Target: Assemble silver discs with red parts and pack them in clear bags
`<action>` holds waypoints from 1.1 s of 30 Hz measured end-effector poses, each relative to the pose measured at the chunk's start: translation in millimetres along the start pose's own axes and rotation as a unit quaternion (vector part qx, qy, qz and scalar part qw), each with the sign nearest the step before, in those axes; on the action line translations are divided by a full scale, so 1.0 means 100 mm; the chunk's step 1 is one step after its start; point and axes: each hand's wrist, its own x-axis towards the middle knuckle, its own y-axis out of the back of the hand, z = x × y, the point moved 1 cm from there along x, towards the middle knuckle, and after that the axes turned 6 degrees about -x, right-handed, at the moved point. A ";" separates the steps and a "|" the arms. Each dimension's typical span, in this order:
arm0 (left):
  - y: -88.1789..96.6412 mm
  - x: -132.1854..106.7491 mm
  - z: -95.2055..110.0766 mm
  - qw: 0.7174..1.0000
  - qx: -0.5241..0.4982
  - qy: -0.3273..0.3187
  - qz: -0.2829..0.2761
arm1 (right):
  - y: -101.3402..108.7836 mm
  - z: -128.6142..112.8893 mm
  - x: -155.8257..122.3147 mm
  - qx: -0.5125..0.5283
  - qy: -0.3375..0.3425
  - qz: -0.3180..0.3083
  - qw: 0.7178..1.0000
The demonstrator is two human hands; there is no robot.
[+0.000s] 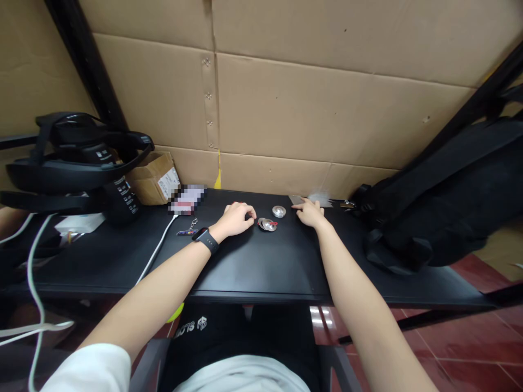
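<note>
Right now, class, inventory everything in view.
Metal discs: at least 3, silver, centre
Clear plastic: count unclear, right rear
Keyring: 1, multicoloured, by watch
Pixelated item: 1, pinkish, by carton
Carton: 1, brown, left rear
Headset: 1, black, left
Bag: 1, black, right
Cables: several, white, left
Table: 1, black, centre
Cardboard wall: 1, brown, behind
Floor: 1, red, below
Chair: 1, grey, below
Trousers: 1, black, lap
Watch: 1, black, left wrist
Left hand: 1, bare, by discs
Right hand: 1, bare, by plastic

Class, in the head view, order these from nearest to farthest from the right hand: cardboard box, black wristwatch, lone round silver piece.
1. Lone round silver piece: just left of the right hand.
2. Black wristwatch: farther left.
3. Cardboard box: farthest left of the three.
</note>
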 end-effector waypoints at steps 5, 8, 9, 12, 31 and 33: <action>0.00 0.00 0.00 1.000 -0.002 0.005 -0.002 | -0.05 -0.03 0.03 0.005 -0.004 0.018 1.000; 0.00 -0.01 -0.01 1.000 -0.011 0.010 0.000 | -0.07 -0.04 0.06 0.055 0.010 0.076 0.996; 0.00 -0.01 -0.01 1.000 -0.014 0.011 0.003 | -0.07 -0.05 0.06 0.078 0.023 0.097 0.992; 0.01 -0.03 0.02 0.999 -0.021 0.003 0.030 | -0.03 -0.16 0.04 0.151 0.105 0.152 0.971; -0.11 0.00 -0.09 0.998 0.037 -0.029 -0.052 | 0.28 -0.66 -0.47 0.131 0.357 0.000 0.925; -0.11 0.00 -0.08 0.998 0.048 -0.034 -0.039 | 0.29 -0.68 -0.50 0.109 0.366 -0.014 0.924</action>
